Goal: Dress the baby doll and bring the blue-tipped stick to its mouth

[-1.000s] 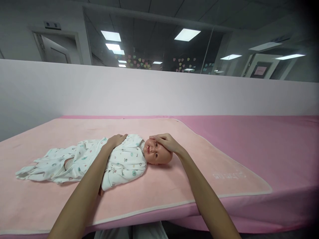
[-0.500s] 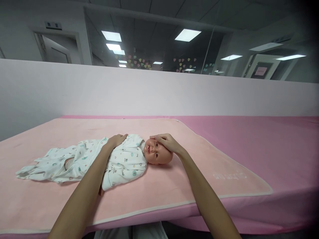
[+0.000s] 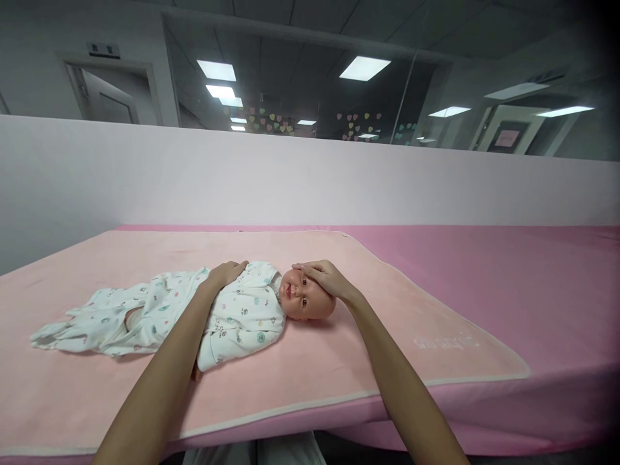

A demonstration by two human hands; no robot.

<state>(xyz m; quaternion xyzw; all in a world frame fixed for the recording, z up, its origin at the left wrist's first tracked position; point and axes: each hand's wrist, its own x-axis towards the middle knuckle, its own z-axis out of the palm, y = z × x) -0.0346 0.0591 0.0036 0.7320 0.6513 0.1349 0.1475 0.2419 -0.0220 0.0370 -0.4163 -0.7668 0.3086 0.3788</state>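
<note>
A baby doll (image 3: pixel 305 297) lies on its back across a peach mat, head to the right. It is dressed in a white printed top (image 3: pixel 247 316) and matching printed trousers (image 3: pixel 165 290). Across its belly, toward the far side, rests my left hand (image 3: pixel 227 273), fingers stretched out; some are hidden behind the clothing. My right hand (image 3: pixel 327 276) lies over the far side of the doll's head, fingers extended across the forehead and temple. Neither hand lifts the doll. One small brown doll hand (image 3: pixel 196 372) peeks from the near sleeve.
The peach mat (image 3: pixel 310 381) with a pale border covers much of a pink-covered table (image 3: pixel 508 297). Behind it rises a white partition (image 3: pixel 310 177). Farther back are a glass wall with heart stickers, ceiling lights and doorways. My legs (image 3: pixel 290 449) are below the near edge.
</note>
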